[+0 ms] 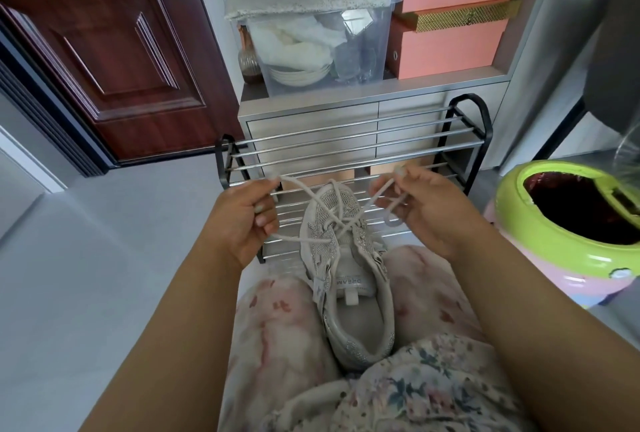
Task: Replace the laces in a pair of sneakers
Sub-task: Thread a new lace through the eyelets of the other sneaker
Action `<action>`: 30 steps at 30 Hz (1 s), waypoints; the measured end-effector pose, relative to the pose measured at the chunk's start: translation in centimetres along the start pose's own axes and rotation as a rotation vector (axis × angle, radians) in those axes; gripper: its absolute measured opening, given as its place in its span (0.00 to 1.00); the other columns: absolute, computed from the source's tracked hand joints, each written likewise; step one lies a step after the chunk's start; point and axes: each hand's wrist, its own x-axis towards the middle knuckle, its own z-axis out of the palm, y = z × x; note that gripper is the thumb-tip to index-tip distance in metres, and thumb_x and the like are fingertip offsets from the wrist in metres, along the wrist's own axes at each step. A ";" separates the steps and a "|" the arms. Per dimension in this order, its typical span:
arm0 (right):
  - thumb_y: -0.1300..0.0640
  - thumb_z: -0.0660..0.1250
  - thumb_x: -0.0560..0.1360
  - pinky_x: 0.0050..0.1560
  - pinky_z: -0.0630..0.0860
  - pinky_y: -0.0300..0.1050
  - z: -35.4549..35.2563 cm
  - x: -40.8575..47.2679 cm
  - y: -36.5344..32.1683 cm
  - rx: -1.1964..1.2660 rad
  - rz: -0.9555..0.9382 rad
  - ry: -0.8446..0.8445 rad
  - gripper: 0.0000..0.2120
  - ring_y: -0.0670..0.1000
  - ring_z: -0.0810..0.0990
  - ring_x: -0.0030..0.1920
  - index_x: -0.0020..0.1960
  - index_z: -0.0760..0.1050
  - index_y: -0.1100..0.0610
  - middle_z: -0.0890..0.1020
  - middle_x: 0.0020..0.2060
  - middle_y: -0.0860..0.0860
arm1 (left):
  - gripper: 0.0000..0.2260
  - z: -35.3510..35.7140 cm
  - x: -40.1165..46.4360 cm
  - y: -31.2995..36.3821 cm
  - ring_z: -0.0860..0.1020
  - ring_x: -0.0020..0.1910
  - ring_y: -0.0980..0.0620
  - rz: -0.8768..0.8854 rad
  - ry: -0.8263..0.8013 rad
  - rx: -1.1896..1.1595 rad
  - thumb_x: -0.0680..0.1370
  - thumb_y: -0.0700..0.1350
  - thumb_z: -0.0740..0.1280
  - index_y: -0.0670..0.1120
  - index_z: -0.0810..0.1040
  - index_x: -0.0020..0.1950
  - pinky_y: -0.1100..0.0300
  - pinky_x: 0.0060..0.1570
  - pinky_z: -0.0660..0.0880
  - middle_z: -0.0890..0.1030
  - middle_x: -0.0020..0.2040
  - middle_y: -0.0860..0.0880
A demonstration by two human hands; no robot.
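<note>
A pale grey mesh sneaker (349, 279) with sparkly trim lies wedged between the person's knees, heel toward six o'clock and toe toward twelve, and an off-white round cord lace (311, 204) crosses over its upper eyelets. The left hand (242, 220), at about ten o'clock from the shoe, pinches one strand of the lace with curled fingers, while the right hand (420, 209), at about two o'clock, grips the other strand, which loops under its fingers. Beyond the toe at twelve o'clock stands a black-framed rack of chrome bars (346, 151), and at three o'clock sits a lime-green round plastic tub (554, 223).
</note>
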 end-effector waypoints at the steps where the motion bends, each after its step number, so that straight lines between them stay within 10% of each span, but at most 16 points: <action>1: 0.60 0.56 0.81 0.41 0.73 0.47 0.1 -0.1 0.1 0.163 0.048 -0.023 0.14 0.53 0.81 0.38 0.37 0.68 0.60 0.80 0.34 0.55 | 0.15 -0.1 -0.1 -0.4 0.59 0.20 0.57 -0.006 0.006 -0.006 0.78 0.40 0.65 0.47 0.75 0.31 0.66 0.21 0.60 0.60 0.22 0.53; 5: 0.58 0.54 0.81 0.25 0.64 0.39 -0.2 -0.1 -0.3 0.233 0.056 0.022 0.16 0.47 0.64 0.22 0.35 0.62 0.56 0.66 0.24 0.50 | 0.11 -0.5 -0.3 -0.8 0.60 0.19 0.57 -0.006 0.041 -0.052 0.78 0.38 0.65 0.44 0.72 0.35 0.66 0.21 0.62 0.62 0.22 0.53; 10: 0.54 0.62 0.78 0.28 0.64 0.40 -1.6 -0.4 -2.3 -0.667 -0.237 0.295 0.15 0.45 0.65 0.24 0.34 0.64 0.55 0.69 0.25 0.46 | 0.07 -0.2 -0.4 -1.6 0.63 0.21 0.56 -0.018 0.012 -0.029 0.77 0.38 0.66 0.43 0.76 0.38 0.63 0.26 0.71 0.66 0.25 0.50; 16: 0.37 0.66 0.71 0.38 0.71 0.41 0.1 -1.9 -1.2 -1.512 0.032 -0.271 0.13 0.43 0.75 0.38 0.41 0.77 0.46 0.77 0.35 0.44 | 0.03 0.2 -0.5 -1.9 0.64 0.21 0.57 -0.016 0.001 0.011 0.76 0.38 0.67 0.42 0.77 0.42 0.63 0.25 0.72 0.69 0.27 0.50; 26: 0.58 0.61 0.79 0.24 0.64 0.34 -0.7 -1.3 -2.9 -0.508 -0.123 0.032 0.12 0.47 0.69 0.26 0.39 0.74 0.63 0.83 0.38 0.47 | 0.03 0.0 -1.1 -3.0 0.74 0.27 0.54 -0.079 -0.089 0.245 0.75 0.37 0.68 0.39 0.78 0.47 0.60 0.36 0.80 0.75 0.31 0.47; 30: 0.60 0.53 0.82 0.17 0.57 0.35 -0.2 -1.5 -3.3 -0.158 -0.089 0.089 0.15 0.52 0.83 0.33 0.36 0.63 0.57 0.85 0.35 0.55 | 0.04 0.2 -1.3 -3.3 0.78 0.33 0.51 -0.082 -0.120 0.353 0.75 0.37 0.69 0.38 0.80 0.48 0.56 0.43 0.80 0.79 0.33 0.46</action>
